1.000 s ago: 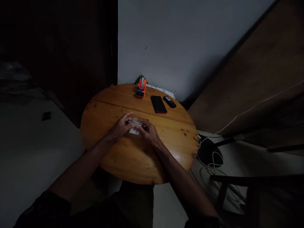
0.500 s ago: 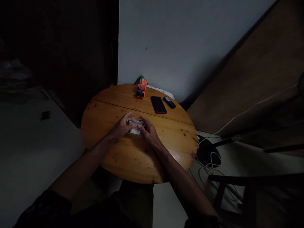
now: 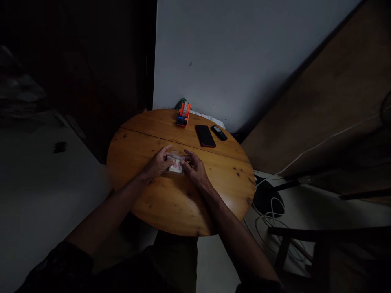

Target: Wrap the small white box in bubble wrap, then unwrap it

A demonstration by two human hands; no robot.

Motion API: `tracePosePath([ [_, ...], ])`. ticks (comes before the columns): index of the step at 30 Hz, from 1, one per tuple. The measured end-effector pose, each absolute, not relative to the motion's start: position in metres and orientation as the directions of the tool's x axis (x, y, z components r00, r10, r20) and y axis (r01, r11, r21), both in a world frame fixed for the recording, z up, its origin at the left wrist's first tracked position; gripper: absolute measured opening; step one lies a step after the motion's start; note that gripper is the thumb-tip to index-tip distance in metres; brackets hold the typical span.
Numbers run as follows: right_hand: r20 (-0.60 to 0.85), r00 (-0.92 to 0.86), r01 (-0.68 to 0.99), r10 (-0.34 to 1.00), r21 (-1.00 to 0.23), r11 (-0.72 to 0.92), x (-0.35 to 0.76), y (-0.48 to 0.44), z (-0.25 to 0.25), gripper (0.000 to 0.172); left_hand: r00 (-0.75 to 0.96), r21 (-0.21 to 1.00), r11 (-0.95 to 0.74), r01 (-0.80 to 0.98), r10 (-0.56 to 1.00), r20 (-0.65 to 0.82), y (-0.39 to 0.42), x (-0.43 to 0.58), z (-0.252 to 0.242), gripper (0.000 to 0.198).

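Over the middle of the round wooden table (image 3: 146,140), a small white packet with pinkish-red marks (image 3: 176,166) is between my two hands. Clear plastic shows around its edges. My left hand (image 3: 159,162) grips the packet's left side, thumb on top and index finger extended past the far edge. On the other side my right hand (image 3: 194,166) pinches the packet's right part, its thumb lying on the face and its fingers curled behind. What the packet contains cannot be made out.
An orange tape dispenser (image 3: 183,114) stands at the table's far edge. Right of it lie a dark smartphone (image 3: 205,136) and a small black keypad phone (image 3: 219,132). White cables (image 3: 271,211) coil on the floor near a dark wooden stool (image 3: 287,234).
The packet's plastic fold at the far side looks flatter, and more of the marked face shows. My right fingers have shifted slightly. The view has moved a little.
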State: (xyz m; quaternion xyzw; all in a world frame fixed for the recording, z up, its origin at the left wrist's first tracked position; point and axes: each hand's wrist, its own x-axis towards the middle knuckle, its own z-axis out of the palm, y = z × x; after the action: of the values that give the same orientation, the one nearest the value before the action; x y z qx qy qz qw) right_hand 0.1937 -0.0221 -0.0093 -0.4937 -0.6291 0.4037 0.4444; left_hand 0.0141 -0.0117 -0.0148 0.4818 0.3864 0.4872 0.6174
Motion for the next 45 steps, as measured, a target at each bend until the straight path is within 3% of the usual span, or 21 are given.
tracePosePath([
  [11,0.089,-0.086,0.147,0.992,-0.984,0.101,0.194,-0.014,-0.003,0.054,0.237,0.974,0.053,-0.221,0.971,0.001,-0.01,0.013,-0.016,0.077],
  [15,0.031,-0.152,0.205,0.988,-0.977,0.062,0.194,-0.005,0.011,0.043,0.23,0.978,0.039,-0.206,0.973,0.01,-0.01,0.013,-0.017,0.077],
  [20,-0.001,-0.199,0.295,0.98,-0.954,0.059,0.189,0.005,0.021,0.051,0.218,0.979,0.034,-0.202,0.976,0.011,-0.01,0.014,-0.017,0.077],
  [29,-0.001,-0.103,-0.019,0.995,-1.0,-0.003,0.169,0.009,0.001,0.041,0.177,0.987,0.028,-0.157,0.984,0.001,-0.013,0.016,-0.012,0.073],
  [37,0.056,-0.007,-0.071,0.998,-0.996,0.056,0.166,0.009,-0.006,0.028,0.183,0.986,0.009,-0.168,0.983,0.022,-0.012,0.015,-0.011,0.065],
  [45,0.071,-0.047,-0.071,0.996,-0.995,0.068,0.169,0.008,-0.003,0.025,0.191,0.986,0.025,-0.167,0.982,0.008,-0.01,0.013,-0.01,0.06],
])
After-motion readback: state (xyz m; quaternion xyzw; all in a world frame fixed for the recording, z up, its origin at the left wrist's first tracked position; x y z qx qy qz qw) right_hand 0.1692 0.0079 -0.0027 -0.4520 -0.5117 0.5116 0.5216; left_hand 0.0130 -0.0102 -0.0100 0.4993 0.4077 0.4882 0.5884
